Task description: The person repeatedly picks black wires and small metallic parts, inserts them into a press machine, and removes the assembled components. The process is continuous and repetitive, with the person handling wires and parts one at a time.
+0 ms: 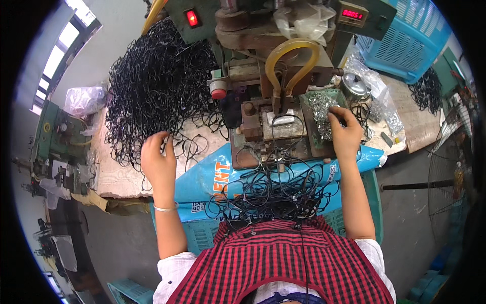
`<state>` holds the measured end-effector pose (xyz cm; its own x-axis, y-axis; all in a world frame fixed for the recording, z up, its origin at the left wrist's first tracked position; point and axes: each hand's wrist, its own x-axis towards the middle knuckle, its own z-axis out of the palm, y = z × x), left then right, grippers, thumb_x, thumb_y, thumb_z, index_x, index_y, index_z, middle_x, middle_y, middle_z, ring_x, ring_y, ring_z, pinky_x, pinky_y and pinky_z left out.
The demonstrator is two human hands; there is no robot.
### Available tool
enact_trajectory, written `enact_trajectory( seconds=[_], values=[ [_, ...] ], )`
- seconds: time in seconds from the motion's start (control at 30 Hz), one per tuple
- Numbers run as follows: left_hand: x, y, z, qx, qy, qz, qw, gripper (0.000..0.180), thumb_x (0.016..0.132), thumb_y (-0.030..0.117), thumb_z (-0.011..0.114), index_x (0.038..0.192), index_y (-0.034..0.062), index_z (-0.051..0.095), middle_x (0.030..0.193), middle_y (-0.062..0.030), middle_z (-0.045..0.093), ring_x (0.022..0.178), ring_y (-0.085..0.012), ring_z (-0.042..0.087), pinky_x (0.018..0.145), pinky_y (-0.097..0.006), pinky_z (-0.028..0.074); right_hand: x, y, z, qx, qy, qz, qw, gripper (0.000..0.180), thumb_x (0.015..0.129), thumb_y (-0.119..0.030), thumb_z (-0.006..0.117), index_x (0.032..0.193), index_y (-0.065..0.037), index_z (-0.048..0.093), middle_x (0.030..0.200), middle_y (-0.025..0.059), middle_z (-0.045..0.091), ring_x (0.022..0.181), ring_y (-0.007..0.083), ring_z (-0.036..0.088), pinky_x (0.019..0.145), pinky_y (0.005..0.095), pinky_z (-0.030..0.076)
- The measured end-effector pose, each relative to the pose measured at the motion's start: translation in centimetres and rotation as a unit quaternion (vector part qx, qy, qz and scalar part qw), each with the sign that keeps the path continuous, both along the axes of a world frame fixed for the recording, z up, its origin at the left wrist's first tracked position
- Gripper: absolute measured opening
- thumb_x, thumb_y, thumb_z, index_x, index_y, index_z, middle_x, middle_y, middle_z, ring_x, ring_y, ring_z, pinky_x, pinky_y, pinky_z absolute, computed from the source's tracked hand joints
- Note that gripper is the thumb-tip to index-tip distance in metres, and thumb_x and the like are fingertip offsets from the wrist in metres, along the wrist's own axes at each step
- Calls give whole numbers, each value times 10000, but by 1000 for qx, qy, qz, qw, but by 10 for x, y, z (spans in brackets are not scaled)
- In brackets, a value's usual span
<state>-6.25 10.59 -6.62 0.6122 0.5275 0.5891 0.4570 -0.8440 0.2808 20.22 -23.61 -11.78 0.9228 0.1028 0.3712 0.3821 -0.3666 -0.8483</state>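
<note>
My left hand (pixel 159 157) is at the right edge of a large heap of black cord loops (pixel 152 81), thumb and forefinger curled together beside loose strands. Whether a cord is between the fingertips is hard to see. My right hand (pixel 347 133) is closed in a pinch at the side of a green tray (pixel 318 147) of small shiny metal pieces (pixel 322 114); anything in the fingertips is too small to make out. Between the hands stands a press machine (pixel 253 121), with a black cord loop hanging at its metal block (pixel 281 119). More black cords (pixel 273 195) lie tangled over my lap.
A blue plastic sheet (pixel 202 175) covers the table's front edge. A yellow tube (pixel 271 61) arches over the press, beside a red button (pixel 218 93). A lidded metal pot (pixel 354 85) and a blue crate (pixel 405 40) stand at right. Another green machine (pixel 58 131) is at left.
</note>
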Motion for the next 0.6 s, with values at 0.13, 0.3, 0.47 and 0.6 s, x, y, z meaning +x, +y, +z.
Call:
enact_trajectory(
  seconds=[0.13,0.3,0.47,0.6],
  values=[
    [3,56,-66,-56,278,159,946,476,876,482,741,894,8,711,947,-231,734,876,-438,695,762,-511,545,3,11,-11,2,-9,0,1000,146,841,-72,759,979,-24,764,935,125,745,875,251,704,814,340,532],
    [21,62,-115,-55,145,250,956,456,772,262,836,1044,1,578,1041,-249,688,992,-457,657,840,-530,535,-20,5,6,40,-12,3,999,123,836,-41,730,953,-19,760,933,111,749,933,239,706,865,341,531],
    [14,47,-78,-73,93,146,982,581,731,42,752,1262,9,518,1105,-254,662,1046,-466,629,901,-520,509,-50,20,74,84,-52,180,979,149,827,-12,724,975,3,737,957,84,752,933,174,710,858,317,536],
    [11,32,-53,-177,71,111,975,576,782,121,811,1308,22,597,1007,-168,680,902,-335,662,825,-427,529,-42,63,84,147,61,232,960,375,812,-9,706,1176,15,618,990,75,732,918,166,700,863,308,524]
  ],
)
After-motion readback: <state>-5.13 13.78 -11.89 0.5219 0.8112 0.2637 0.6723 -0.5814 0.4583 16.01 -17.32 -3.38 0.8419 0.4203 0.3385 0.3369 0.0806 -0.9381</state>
